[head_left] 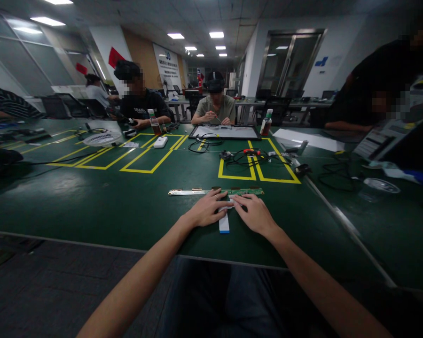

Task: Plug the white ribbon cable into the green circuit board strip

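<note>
Circuit board strip (215, 191) lies flat on green table (91, 202), near front edge. White ribbon cable (224, 224) runs from strip's middle toward person, blue tip nearest. Left hand (207, 210) just on near side of strip, fingers stretched over cable top, touching strip; thumb hidden, cannot tell if cable is pinched. Right hand (255, 214) beside it — flat, spread, fingertips pressing cable, clasping nothing. Beyond strip — yellow tape boxes (254, 171), tangled wires (246, 157), framed panel (225, 132) before seated co-worker (215, 105).
</note>
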A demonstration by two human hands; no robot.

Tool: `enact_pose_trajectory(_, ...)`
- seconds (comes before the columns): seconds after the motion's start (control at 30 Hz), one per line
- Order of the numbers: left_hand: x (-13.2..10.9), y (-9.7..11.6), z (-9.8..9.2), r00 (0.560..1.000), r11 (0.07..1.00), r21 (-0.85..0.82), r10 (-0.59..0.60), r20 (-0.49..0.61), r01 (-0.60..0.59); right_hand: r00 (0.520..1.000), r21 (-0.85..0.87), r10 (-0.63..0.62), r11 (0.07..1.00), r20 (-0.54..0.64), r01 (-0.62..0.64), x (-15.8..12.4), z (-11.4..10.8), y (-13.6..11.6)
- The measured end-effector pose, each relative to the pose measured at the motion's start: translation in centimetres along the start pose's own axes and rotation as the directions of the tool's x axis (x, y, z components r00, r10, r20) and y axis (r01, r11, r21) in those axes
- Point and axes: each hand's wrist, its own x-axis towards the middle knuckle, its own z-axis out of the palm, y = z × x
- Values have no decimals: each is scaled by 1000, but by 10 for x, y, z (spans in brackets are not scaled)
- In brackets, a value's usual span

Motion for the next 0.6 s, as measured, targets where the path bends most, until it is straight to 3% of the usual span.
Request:
enact_pose_trajectory(0.1, 0, 0, 0, 1000, 1000, -8, -19, -1, 19, 995, 31, 22, 999, -101, -19, -13, -10, 1)
enact_pose_trajectory(0.23, -1, 1, -3, 999, 999, -25, -48, 23, 48, 972, 4, 55, 998, -228, -56, -56, -19, 15)
enact_pose_trajectory(0.4, -6, -1, -9, 988, 988, -19, -152, 32, 153, 965, -109, 114, 984, -237, -143, -106, -22, 46)
enact_pose_trajectory(0.6, -30, -22, -22, 945, 945, 26, -326, 7, 326, 968, -121, 139, 979, -208, -166, -108, -25, 48)
